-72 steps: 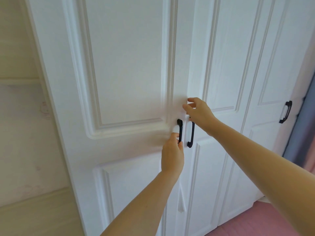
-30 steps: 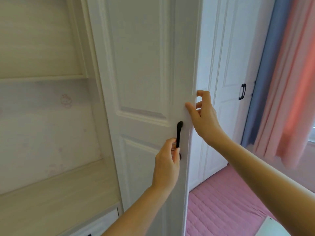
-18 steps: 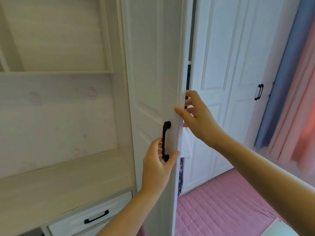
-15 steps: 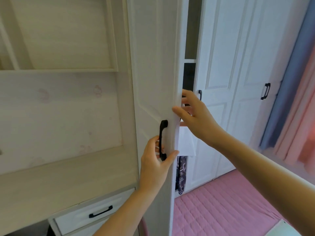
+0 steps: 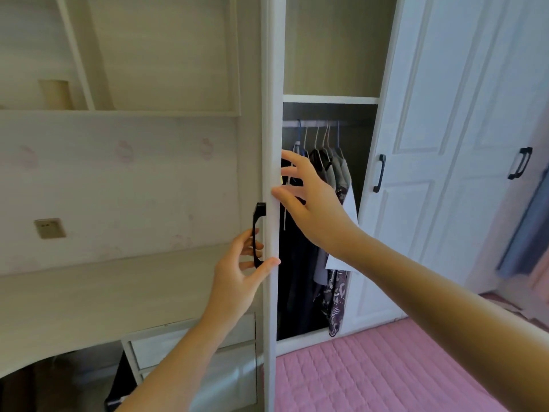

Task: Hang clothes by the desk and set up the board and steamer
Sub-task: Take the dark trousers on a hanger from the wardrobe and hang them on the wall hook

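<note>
While the wardrobe door (image 5: 271, 114) stands swung out edge-on toward the person, the left hand (image 5: 237, 278) curls loosely about its black handle (image 5: 258, 233), thumb laid on the door's edge; the right hand (image 5: 309, 200) reaches past that edge with fingers (image 5: 289, 157) spread and straight, holding nothing, just in front of the clothes (image 5: 326, 179). Those clothes hang on hangers from the rail (image 5: 315, 123) inside the wardrobe — none has been taken out; I judge the task barely begun, with the hanging by the desk (image 5: 104, 292) and the board and steamer all left to do, and neither board nor steamer is in sight. Room is tight: the opening is narrow between the door's edge and the neighbouring door (image 5: 416, 144), which is shut or nearly so — garments must come out through that gap; the desk lies just left of the door, the pink bed cover (image 5: 371, 370) below.
</note>
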Tool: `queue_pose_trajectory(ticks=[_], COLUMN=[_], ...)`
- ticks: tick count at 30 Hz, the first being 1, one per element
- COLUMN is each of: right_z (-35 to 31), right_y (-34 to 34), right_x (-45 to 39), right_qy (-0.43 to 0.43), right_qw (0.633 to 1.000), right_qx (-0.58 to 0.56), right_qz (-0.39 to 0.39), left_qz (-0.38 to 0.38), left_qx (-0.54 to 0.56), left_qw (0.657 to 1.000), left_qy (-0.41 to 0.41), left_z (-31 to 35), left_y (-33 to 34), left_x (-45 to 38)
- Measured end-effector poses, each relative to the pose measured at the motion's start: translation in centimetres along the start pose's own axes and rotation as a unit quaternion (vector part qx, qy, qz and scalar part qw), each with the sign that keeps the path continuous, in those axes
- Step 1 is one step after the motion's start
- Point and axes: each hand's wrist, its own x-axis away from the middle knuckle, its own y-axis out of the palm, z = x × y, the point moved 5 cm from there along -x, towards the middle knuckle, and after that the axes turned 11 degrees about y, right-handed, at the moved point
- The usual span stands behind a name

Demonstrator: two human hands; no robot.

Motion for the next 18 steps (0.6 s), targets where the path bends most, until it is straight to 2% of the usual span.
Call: queue_pose_trajectory(ticks=[10,14,18], right_z=[0.4,1.4,3.7], right_y=[-0.1,-0.4,-1.5], right_x=[0.4,0.5,0.8], right_qy=[0.002,-0.015,-0.03], right_qw=[1.0,1.0,0.994], right_qx=[-0.028,0.017,0.101], right_qz=[-0.003,-0.017,-0.011], left_qz=[0.015,0.027,0.089], left_qx=[-0.028,-0.069,-0.146], left_qw=[0.999,0.997,0.985], left_qy=[-0.007,0.003,0.033], left_z=[0.8,1.1,2.1], left_y=[0.4,0.5,0.2], left_x=[0.5,0.7,1.2])
